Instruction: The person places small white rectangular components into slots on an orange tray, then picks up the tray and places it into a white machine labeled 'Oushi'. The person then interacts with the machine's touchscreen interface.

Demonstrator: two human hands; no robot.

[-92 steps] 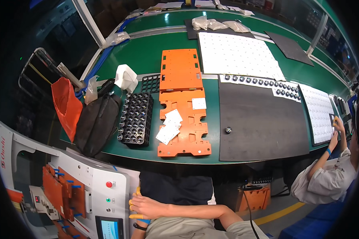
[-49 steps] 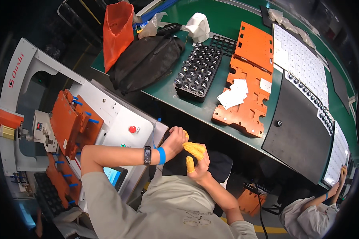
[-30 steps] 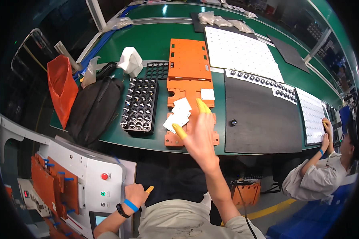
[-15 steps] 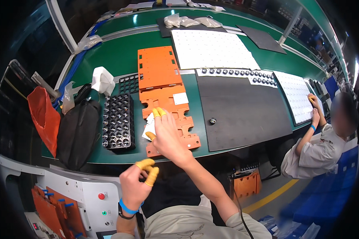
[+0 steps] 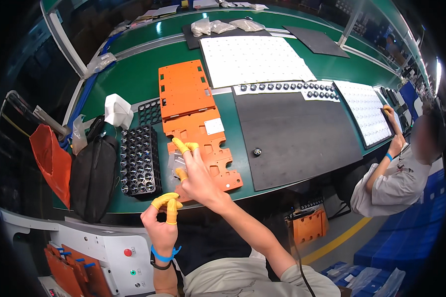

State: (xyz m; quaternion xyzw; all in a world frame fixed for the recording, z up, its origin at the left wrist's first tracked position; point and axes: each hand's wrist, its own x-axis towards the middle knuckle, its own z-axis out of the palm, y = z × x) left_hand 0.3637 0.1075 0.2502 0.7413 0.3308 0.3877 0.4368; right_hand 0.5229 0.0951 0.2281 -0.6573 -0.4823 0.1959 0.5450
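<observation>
The left forearm (image 5: 164,281) rises nearly upright from below its hand, the left wrist (image 5: 162,242) roughly straight. The left hand (image 5: 158,222) bends its yellow-covered fingers rightward, the tips close together. Ahead and to the right of that hand is the right hand (image 5: 197,179), its forearm (image 5: 252,228) slanting in from behind and to the right. Its index and middle fingers reach forward and left, the thumb apart, nearer the left hand; fingertip contact is unclear.

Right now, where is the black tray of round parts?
In the head view, the tray stands left of centre on the green table, between the black bag and the orange fixture.
</observation>
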